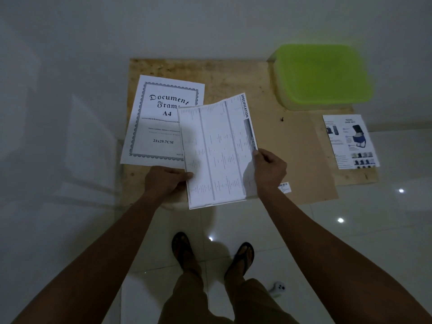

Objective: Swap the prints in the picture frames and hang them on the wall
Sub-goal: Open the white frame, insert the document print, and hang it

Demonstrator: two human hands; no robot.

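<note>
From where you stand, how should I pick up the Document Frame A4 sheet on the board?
Pinch the Document Frame A4 sheet at its bare left edge, coming from the left. It lies flat on the wooden board, and the specification sheet, held by the left hand and right hand, covers its right side.

- A plain room in a home, dimly lit, by the look of it.
- Glossy pale floor tiles (350, 230) mirror small ceiling lights at 4 o'clock.
- Bare white wall (163, 26) runs across 12 o'clock.
- A rough plywood worktop (233, 76) stands against it, carrying a lime-green plastic tub (322, 76) at 1 o'clock.
- Feet in sandals (182, 249) stand at 6 o'clock.
</note>
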